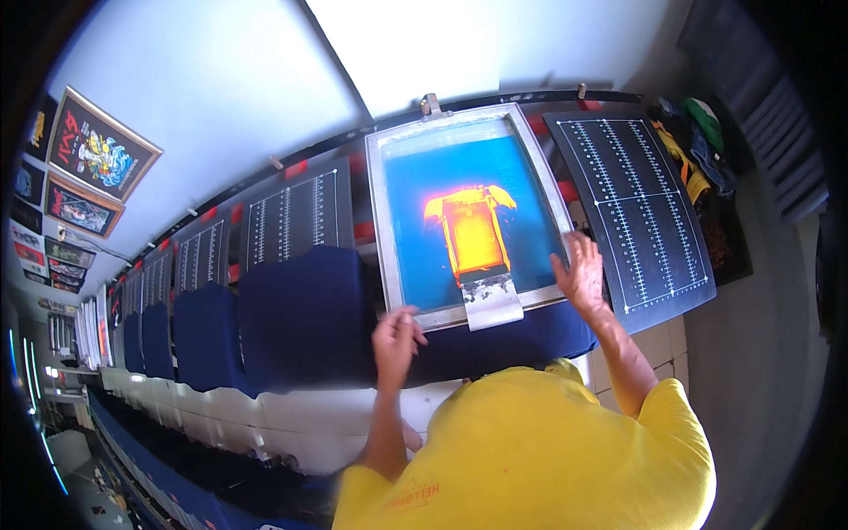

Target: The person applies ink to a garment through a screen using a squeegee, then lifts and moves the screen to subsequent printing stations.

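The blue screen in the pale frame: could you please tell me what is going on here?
A person has the left hand at the near left corner of the pale frame and the right hand at its right side; their grip is unclear. A metal plate lies over the near edge, beside an orange patch.

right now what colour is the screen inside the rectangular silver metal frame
The screen is mostly blue, with a bright orange-yellow patch; head view.

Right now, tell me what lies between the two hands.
In the head view, the screen-printing frame's lower rim, with a metal scraper across it, lies between left hand and right hand.
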`<move>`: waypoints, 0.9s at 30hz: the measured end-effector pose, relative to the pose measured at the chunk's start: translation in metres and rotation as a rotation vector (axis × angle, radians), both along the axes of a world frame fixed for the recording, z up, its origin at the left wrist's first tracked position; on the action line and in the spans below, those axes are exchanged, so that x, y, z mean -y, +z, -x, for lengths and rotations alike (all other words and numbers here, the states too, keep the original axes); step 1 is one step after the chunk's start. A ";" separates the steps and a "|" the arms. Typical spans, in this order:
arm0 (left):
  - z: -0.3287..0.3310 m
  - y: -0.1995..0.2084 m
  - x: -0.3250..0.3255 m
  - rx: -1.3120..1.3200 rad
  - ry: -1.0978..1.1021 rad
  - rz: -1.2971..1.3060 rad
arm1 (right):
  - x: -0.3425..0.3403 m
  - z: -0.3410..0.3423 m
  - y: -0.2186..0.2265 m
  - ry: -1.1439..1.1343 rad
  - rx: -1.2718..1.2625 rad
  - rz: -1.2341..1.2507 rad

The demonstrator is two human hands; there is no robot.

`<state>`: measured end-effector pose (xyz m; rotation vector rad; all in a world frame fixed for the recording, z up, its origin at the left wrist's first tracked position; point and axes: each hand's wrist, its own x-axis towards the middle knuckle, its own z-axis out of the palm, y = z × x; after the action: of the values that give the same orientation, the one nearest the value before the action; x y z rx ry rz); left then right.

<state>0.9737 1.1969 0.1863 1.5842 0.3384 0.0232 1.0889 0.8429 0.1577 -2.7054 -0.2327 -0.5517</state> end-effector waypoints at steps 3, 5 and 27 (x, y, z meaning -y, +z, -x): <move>-0.032 -0.038 -0.032 0.299 0.166 -0.670 | 0.020 -0.018 -0.026 -0.197 -0.217 -0.058; -0.044 -0.055 -0.038 0.229 0.147 -0.851 | 0.025 -0.024 -0.043 -0.225 -0.303 -0.171; -0.061 -0.058 -0.032 -0.041 -0.007 -0.604 | 0.025 -0.026 -0.026 -0.162 -0.233 -0.054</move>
<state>1.0349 1.2290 0.1278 2.1862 0.3785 0.0948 1.1148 0.8182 0.1313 -2.7199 0.0621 -0.2769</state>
